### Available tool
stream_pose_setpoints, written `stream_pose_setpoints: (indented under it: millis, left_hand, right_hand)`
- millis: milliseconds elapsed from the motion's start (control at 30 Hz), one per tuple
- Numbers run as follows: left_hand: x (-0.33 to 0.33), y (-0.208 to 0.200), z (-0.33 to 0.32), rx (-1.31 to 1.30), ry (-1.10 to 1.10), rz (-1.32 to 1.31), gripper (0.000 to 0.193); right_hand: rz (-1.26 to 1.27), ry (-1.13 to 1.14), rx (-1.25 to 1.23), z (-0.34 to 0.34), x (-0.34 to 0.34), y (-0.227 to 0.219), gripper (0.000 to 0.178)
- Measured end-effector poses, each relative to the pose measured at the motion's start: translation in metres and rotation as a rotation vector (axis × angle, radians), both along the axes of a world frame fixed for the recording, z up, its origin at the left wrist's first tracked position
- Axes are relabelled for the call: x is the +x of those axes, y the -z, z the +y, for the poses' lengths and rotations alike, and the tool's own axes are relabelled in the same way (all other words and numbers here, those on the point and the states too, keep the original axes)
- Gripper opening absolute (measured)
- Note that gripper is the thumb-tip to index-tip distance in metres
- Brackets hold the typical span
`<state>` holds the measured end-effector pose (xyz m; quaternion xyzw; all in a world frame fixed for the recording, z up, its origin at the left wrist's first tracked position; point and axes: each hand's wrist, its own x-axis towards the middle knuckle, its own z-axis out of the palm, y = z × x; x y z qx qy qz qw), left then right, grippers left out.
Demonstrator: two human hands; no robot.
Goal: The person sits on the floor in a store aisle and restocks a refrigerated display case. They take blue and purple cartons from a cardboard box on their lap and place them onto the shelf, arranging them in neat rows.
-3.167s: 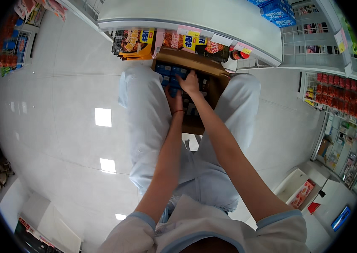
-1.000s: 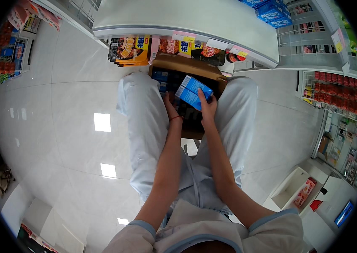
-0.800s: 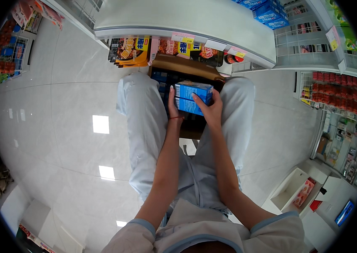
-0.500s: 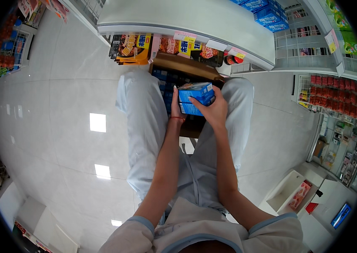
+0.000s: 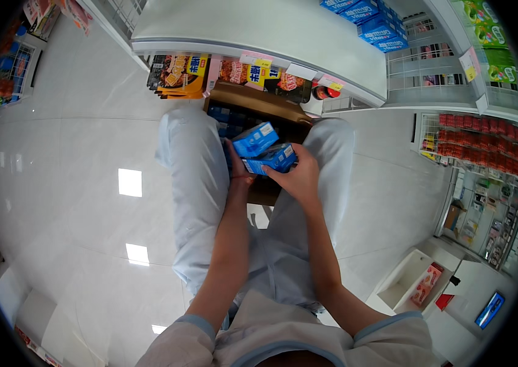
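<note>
Two blue drink packs are in my hands above an open brown cardboard box (image 5: 265, 98) between my knees. My left hand (image 5: 240, 164) is closed at the left side of one blue pack (image 5: 255, 140), which is tilted; its fingers are partly hidden behind the packs. Gripped at its right end by my right hand (image 5: 298, 177) is the other blue pack (image 5: 277, 158), lower and nearer to me. The two packs touch or overlap at an angle. More dark blue packs (image 5: 224, 116) lie in the box's left part, in shadow.
A white shelf (image 5: 234, 27) spans the space ahead, with several blue packs (image 5: 383, 30) at its right end. Below it stand boxed foods (image 5: 179, 73) and a red-lidded jar (image 5: 325, 92). Racks of red packets (image 5: 482, 139) hang at the right.
The two packs, stacked together before, now sit fanned apart at an angle. Both hands have moved slightly toward the left, and the whole view has shifted a little.
</note>
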<state>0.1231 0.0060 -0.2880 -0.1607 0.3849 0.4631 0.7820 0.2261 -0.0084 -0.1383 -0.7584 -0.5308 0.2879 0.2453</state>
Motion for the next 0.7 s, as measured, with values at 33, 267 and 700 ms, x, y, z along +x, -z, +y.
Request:
stream_pose_setpoints:
  millis: [33,267,700]
  left_hand:
    - [-0.001,0.003,0.002,0.055,-0.021,0.0,0.079]
    - [-0.007,0.019,-0.004,-0.012,-0.318,-0.571,0.063]
    - [0.001,-0.001,-0.013,-0.014,0.052,-0.319,0.083]
  right_hand:
    - [0.018,0.038,0.015,0.001,0.002,-0.009,0.061]
    - [-0.17,0.307,0.302,0.061,0.074,-0.062,0.065]
    - [-0.674,0.397,0.136,0.248,0.17,-0.055,0.055]
